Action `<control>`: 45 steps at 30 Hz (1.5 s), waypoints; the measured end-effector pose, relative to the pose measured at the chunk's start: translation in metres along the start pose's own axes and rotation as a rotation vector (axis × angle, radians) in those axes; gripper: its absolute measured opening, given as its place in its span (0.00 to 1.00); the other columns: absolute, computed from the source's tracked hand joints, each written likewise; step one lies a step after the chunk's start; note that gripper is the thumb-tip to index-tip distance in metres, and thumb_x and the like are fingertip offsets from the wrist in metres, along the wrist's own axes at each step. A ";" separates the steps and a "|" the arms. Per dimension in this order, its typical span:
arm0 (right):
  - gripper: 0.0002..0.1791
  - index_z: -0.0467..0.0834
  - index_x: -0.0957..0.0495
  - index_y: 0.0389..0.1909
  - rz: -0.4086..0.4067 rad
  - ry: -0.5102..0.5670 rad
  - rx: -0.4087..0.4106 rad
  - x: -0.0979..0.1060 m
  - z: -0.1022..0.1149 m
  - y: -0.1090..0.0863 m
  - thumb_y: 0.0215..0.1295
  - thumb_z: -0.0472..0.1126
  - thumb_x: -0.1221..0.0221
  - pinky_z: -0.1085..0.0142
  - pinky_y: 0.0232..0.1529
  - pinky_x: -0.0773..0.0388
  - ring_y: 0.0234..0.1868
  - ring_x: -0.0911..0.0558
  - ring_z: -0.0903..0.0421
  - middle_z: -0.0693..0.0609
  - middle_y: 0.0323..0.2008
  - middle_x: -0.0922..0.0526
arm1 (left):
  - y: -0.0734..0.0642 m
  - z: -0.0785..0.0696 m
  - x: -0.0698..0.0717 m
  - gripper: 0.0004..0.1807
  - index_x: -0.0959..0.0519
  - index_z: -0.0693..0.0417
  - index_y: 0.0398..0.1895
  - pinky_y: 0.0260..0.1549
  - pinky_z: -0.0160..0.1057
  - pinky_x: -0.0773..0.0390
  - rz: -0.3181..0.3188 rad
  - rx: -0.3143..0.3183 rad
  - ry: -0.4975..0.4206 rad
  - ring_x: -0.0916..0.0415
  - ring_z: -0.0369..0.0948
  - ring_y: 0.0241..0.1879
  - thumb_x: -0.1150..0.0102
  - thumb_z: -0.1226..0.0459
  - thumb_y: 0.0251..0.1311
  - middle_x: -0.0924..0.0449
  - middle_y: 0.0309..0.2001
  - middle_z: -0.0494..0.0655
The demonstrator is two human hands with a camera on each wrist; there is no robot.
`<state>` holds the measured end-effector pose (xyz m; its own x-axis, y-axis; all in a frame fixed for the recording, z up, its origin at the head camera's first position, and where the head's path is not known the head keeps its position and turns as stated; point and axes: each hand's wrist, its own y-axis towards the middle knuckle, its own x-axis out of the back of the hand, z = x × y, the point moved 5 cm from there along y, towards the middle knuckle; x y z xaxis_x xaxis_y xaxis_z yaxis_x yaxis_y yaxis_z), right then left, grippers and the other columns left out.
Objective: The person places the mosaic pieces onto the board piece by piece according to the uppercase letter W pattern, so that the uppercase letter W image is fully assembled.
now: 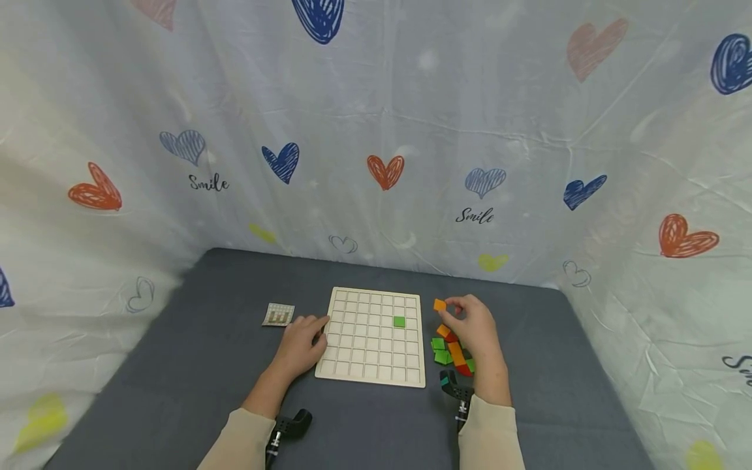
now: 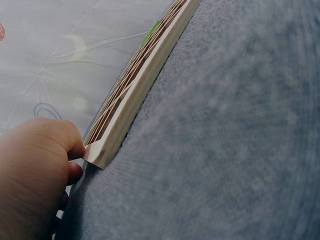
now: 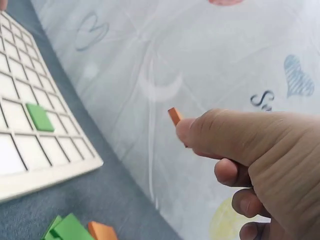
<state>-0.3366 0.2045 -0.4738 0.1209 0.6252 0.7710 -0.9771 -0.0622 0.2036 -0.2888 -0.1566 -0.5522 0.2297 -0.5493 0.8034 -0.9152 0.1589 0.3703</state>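
Note:
In the head view, my right hand (image 1: 477, 326) pinches an orange square tile (image 1: 439, 305) between thumb and fingertips. It holds the tile above the table, just right of a pale wooden grid board (image 1: 370, 383). The right wrist view shows the same orange tile (image 3: 175, 117) edge-on, with the other fingers curled below the thumb. One green tile (image 1: 399, 322) lies in a square at the board's upper right. At the board's left side my left hand (image 1: 298, 346) touches the edge with its fingertips, which the left wrist view shows right at a corner of the board (image 2: 117, 130).
Green tiles (image 1: 442, 357), orange tiles (image 1: 455, 354) and red tiles (image 1: 464, 370) lie in a loose pile right of the board, partly under my right forearm. A small printed card (image 1: 279, 314) lies left of the board. A heart-patterned curtain (image 1: 384, 130) rises behind the grey table (image 1: 376, 431).

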 end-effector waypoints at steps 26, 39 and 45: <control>0.15 0.42 0.12 0.48 0.126 -0.070 0.195 -0.035 0.050 -0.013 0.62 0.42 0.28 0.59 0.32 0.36 0.30 0.33 0.56 0.51 0.30 0.27 | 0.000 -0.002 0.001 0.20 0.17 0.58 0.61 0.35 0.44 0.41 -0.028 -0.006 0.000 0.43 0.37 0.28 0.40 0.68 0.65 0.32 0.28 0.36; 0.14 0.45 0.10 0.46 0.168 -0.121 0.212 -0.069 0.042 -0.016 0.62 0.47 0.28 0.62 0.29 0.34 0.27 0.33 0.59 0.59 0.26 0.29 | 0.000 0.000 0.001 0.21 0.18 0.58 0.62 0.35 0.45 0.41 0.000 0.009 0.013 0.44 0.38 0.28 0.40 0.68 0.65 0.34 0.27 0.37; 0.09 0.49 0.09 0.42 0.172 -0.144 0.203 -0.080 0.035 -0.014 0.62 0.46 0.28 0.62 0.30 0.28 0.27 0.29 0.60 0.56 0.31 0.22 | 0.000 -0.002 0.002 0.21 0.18 0.58 0.62 0.35 0.45 0.41 0.005 0.015 0.008 0.44 0.38 0.28 0.40 0.68 0.66 0.35 0.27 0.37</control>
<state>-0.3261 0.1278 -0.5171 -0.0058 0.4758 0.8796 -0.9321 -0.3212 0.1676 -0.2875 -0.1562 -0.5499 0.2277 -0.5423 0.8087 -0.9212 0.1491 0.3593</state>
